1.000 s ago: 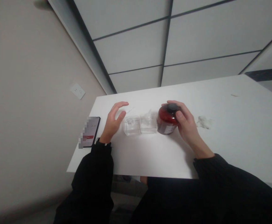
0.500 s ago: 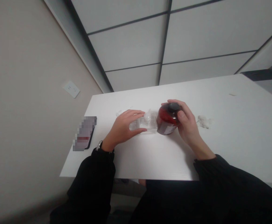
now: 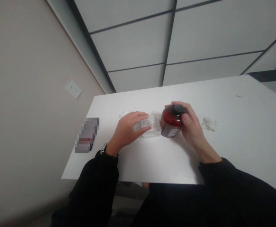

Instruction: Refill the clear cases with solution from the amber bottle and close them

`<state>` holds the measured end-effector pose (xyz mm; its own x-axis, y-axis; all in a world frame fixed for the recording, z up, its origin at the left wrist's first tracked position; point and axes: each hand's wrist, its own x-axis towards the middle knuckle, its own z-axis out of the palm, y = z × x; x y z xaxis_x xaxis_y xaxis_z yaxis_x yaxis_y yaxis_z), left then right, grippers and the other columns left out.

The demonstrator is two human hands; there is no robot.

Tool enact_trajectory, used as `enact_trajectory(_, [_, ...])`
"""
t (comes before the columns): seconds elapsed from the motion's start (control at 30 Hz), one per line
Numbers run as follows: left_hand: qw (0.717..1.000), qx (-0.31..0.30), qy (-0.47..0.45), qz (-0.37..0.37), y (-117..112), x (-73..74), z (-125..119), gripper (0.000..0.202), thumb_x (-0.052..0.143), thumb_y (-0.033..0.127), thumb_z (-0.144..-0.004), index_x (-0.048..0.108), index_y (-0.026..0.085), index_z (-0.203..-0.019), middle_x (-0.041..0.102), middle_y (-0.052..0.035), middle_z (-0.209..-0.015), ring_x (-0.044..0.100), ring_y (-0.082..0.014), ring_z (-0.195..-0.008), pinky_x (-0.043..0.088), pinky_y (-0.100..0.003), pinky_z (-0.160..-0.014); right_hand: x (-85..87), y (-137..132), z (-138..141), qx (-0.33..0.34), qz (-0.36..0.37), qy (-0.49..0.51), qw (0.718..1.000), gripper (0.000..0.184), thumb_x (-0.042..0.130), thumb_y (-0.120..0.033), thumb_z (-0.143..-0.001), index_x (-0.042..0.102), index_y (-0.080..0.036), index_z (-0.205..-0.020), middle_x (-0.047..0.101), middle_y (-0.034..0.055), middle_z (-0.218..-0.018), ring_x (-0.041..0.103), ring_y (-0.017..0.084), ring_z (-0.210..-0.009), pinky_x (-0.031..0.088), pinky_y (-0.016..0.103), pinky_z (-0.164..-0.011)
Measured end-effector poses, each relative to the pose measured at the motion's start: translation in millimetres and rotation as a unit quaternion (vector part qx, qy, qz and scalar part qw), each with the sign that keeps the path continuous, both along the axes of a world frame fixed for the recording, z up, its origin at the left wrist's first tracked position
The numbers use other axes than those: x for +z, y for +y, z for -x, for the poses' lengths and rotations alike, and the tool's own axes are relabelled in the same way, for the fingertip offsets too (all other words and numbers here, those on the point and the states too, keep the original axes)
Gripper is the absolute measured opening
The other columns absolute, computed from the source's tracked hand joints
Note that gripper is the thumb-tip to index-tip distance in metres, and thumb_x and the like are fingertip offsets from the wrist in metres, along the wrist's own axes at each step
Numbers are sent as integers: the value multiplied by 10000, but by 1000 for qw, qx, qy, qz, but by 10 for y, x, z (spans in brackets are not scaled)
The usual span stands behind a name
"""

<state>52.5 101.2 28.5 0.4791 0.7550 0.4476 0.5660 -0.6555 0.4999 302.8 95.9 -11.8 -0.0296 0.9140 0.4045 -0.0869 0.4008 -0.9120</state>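
Observation:
Near the middle of the white table (image 3: 152, 164), my left hand (image 3: 128, 129) has its thumb and fingers closed about the round clear stopper (image 3: 150, 119) on a square clear glass container (image 3: 153, 131). Part of that container lies hidden behind the fingers. My right hand (image 3: 191, 123) is wrapped around the right side of a dark red-brown bottle (image 3: 172, 118) with a black cap and a label low on its front. The bottle is upright, slightly tilted, just right of the clear container.
A phone (image 3: 87, 135), blurred out, lies at the table's left edge. Some thin clear item (image 3: 126, 113) rests behind my left hand. A greyish crumpled patch (image 3: 209, 124) is right of my right hand, and a small sliver (image 3: 239, 96) lies farther back. The wall holds a socket (image 3: 73, 90).
My left thumb has moved up toward the clear stopper, narrowing the gap between thumb and fingers. My right hand keeps its hold on the bottle. The whole view has shifted slightly.

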Motion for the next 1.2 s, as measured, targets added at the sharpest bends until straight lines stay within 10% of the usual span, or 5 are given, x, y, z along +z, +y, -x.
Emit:
enact_trajectory(0.57, [997, 28, 52, -45, -47, -15, -33, 337, 637, 440, -1012, 714, 252, -1280, 790, -66, -1259, 736, -251, -1176, 492, -485, -1161, 44, -18, 16, 11, -15, -13, 1000, 585, 647, -738, -890, 607, -328, -1304, 679, 78, -1326, 631, 306, -1280, 467, 537, -1158])
enact_trajectory(1.03, [991, 106, 79, 34, -87, 103, -123, 390, 771, 528, -897, 620, 235, -1107, 811, -36, -1121, 787, -256, -991, 590, -348, -800, 108, -81, 44, -20, 24, -86, 996, 871, 952, -556, -620, 494, -341, -1329, 566, 91, -1433, 589, 341, -1317, 478, 572, -1159])
enact_trajectory(1.2, [999, 20, 9, 34, -84, 112, -67, 580, 803, 502, -873, 544, 240, -1322, 659, -123, -1430, 670, -311, -1298, 552, -443, -1040, 115, -87, 44, -25, 16, -86, 996, 840, 949, -548, -629, 508, -341, -1313, 563, 92, -1435, 583, 346, -1323, 476, 582, -1155])
